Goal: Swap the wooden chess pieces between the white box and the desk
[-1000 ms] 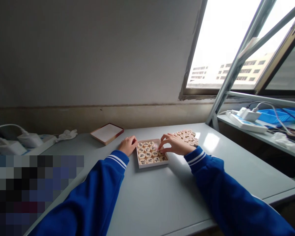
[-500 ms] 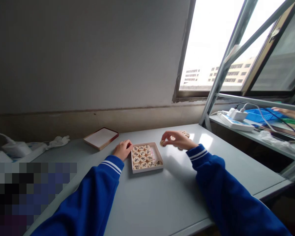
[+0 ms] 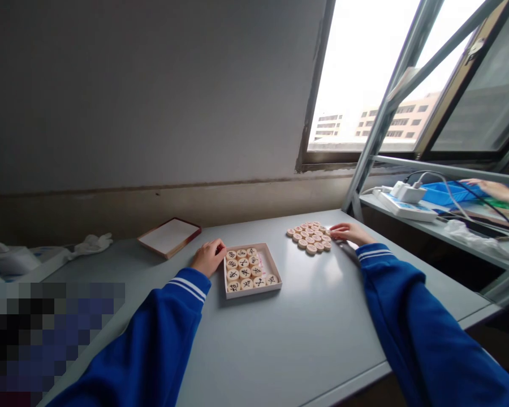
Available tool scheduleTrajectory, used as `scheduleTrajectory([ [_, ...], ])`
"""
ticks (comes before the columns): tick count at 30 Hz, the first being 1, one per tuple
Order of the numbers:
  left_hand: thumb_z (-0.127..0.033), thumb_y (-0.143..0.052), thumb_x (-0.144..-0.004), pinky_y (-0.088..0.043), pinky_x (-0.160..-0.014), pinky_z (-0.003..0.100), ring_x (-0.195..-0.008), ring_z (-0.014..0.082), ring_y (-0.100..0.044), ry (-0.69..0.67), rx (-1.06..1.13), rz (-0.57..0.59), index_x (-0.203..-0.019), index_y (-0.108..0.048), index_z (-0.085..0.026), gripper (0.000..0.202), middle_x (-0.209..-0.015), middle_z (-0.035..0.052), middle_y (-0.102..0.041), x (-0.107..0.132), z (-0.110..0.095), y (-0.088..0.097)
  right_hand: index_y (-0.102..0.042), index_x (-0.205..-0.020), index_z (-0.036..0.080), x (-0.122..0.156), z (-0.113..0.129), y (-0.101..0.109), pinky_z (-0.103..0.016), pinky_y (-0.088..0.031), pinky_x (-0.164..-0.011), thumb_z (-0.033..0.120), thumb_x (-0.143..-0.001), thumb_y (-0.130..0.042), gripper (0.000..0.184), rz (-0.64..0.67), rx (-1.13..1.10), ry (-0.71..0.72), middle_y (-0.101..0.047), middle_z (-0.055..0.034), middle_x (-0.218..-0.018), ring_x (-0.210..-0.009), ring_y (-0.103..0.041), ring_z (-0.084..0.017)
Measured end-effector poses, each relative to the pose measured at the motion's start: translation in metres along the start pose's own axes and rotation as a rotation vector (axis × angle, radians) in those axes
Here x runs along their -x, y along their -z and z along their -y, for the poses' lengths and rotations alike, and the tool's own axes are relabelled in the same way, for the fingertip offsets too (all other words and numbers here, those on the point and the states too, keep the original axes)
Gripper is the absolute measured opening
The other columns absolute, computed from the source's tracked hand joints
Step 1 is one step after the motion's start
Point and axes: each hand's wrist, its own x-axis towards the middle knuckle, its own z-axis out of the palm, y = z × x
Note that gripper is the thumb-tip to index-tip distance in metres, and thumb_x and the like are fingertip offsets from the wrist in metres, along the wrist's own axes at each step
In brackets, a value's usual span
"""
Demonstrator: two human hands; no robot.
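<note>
A shallow white box (image 3: 275, 268) on the desk holds rows of round wooden Chinese chess pieces (image 3: 245, 272) with black characters; its upper right part shows a bare floor with a pink mark. My left hand (image 3: 208, 257) is curled against the box's left edge, thumb and fingers at the rim. Farther back to the right, more Chinese chess pieces (image 3: 309, 237) with reddish characters lie packed flat together. My right hand (image 3: 348, 233) reaches to the right edge of this group, fingers stretched out and touching an outer piece; no lifted piece shows in it.
A box lid (image 3: 169, 237) lies inside up near the wall. Power strips with plugs and white tissue (image 3: 92, 244) are on the left. On the right, beyond a metal frame post (image 3: 371, 141), another desk carries a blue basket (image 3: 452, 193) and a co-worker's hand (image 3: 498, 189).
My right hand has moved right and away from the box to the far side of the reddish pieces. The piece it held is no longer seen in it. My left hand stays at the box.
</note>
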Motion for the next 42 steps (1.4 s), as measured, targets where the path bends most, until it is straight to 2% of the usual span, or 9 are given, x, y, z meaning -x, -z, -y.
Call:
scheduleTrajectory([
  [10,-0.028,-0.037,-0.076,-0.039,-0.071,0.027,-0.08,0.0171,-0.051,0.006,0.02,0.014,-0.07,-0.046,-0.019,0.014,-0.079,0.0031,-0.058,0.0,0.001,0.0,-0.06,-0.085,0.019,0.019,0.027,-0.012,-0.026,-0.043,-0.056,0.024,-0.062,-0.062,0.023,-0.104,0.375,-0.017,-0.057,0.0018,-0.053,-0.052,-0.056,-0.015],
  [15,-0.026,-0.038,-0.075,-0.039,-0.072,0.028,-0.079,0.0172,-0.051,-0.006,0.022,-0.006,-0.069,-0.047,-0.018,0.014,-0.077,0.0033,-0.057,0.0,0.001,0.001,-0.059,-0.089,0.018,0.037,0.05,-0.018,-0.029,-0.04,-0.059,0.033,-0.07,-0.054,0.024,-0.381,0.457,0.277,-0.057,-0.0023,-0.066,-0.061,-0.053,-0.016],
  [17,-0.026,-0.038,-0.075,-0.039,-0.072,0.027,-0.078,0.0169,-0.051,-0.015,0.025,-0.013,-0.068,-0.047,-0.018,0.014,-0.077,0.0031,-0.057,0.0,0.001,0.0,-0.06,-0.088,0.018,0.053,0.068,-0.035,-0.029,-0.04,-0.059,0.039,-0.075,-0.048,0.028,-0.165,0.381,0.526,-0.056,-0.004,-0.072,-0.061,-0.05,-0.015],
  [20,-0.026,-0.039,-0.075,-0.039,-0.072,0.027,-0.078,0.0166,-0.051,-0.019,0.03,-0.017,-0.068,-0.047,-0.018,0.013,-0.076,0.003,-0.057,0.0,0.001,0.0,-0.064,-0.084,0.021,0.085,0.097,-0.07,-0.031,-0.04,-0.069,0.046,-0.075,-0.05,0.03,0.319,0.427,0.849,-0.055,-0.006,-0.086,-0.076,-0.051,-0.017],
  [23,-0.026,-0.039,-0.075,-0.039,-0.071,0.027,-0.077,0.0164,-0.051,-0.016,0.026,-0.026,-0.067,-0.047,-0.018,0.014,-0.075,0.0029,-0.057,0.001,0.001,0.0,-0.067,-0.08,0.026,0.112,0.116,-0.096,-0.036,-0.036,-0.076,0.045,-0.072,-0.057,0.023,0.412,0.608,0.936,-0.054,-0.0058,-0.09,-0.084,-0.048,-0.02],
  [29,-0.027,-0.04,-0.075,-0.039,-0.069,0.026,-0.074,0.0158,-0.052,-0.02,0.01,-0.024,-0.067,-0.047,-0.018,0.014,-0.074,0.0029,-0.057,0.001,0.0,0.001,-0.066,-0.081,0.027,0.122,0.116,-0.107,-0.035,-0.035,-0.074,0.038,-0.071,-0.06,0.015,0.448,0.647,0.899,-0.054,-0.0048,-0.092,-0.086,-0.046,-0.02],
  [36,-0.027,-0.039,-0.076,-0.039,-0.065,0.025,-0.074,0.0157,-0.052,-0.014,-0.015,-0.005,-0.068,-0.046,-0.019,0.014,-0.075,0.0028,-0.058,0.001,-0.001,0.002,-0.06,-0.078,0.017,0.104,0.113,-0.098,-0.028,-0.041,-0.065,0.04,-0.067,-0.062,0.025,0.508,0.248,0.75,-0.06,-0.0026,-0.076,-0.071,-0.053,-0.014],
  [39,-0.028,-0.038,-0.076,-0.038,-0.064,0.025,-0.075,0.0164,-0.052,-0.001,-0.015,-0.003,-0.067,-0.045,-0.019,0.015,-0.076,0.0032,-0.058,0.002,-0.001,0.003,-0.057,-0.081,0.016,0.08,0.097,-0.066,-0.027,-0.044,-0.06,0.042,-0.066,-0.061,0.031,0.263,0.014,0.556,-0.062,-0.0041,-0.076,-0.067,-0.056,-0.014],
  [42,-0.027,-0.037,-0.076,-0.039,-0.066,0.025,-0.075,0.0159,-0.052,-0.005,-0.003,0.001,-0.068,-0.046,-0.019,0.014,-0.076,0.003,-0.058,0.001,-0.001,0.002,-0.056,-0.07,0.015,0.052,0.062,-0.025,-0.028,-0.046,-0.055,0.035,-0.056,-0.068,0.027,-0.058,0.008,0.241,-0.062,-0.0038,-0.064,-0.061,-0.057,-0.016],
])
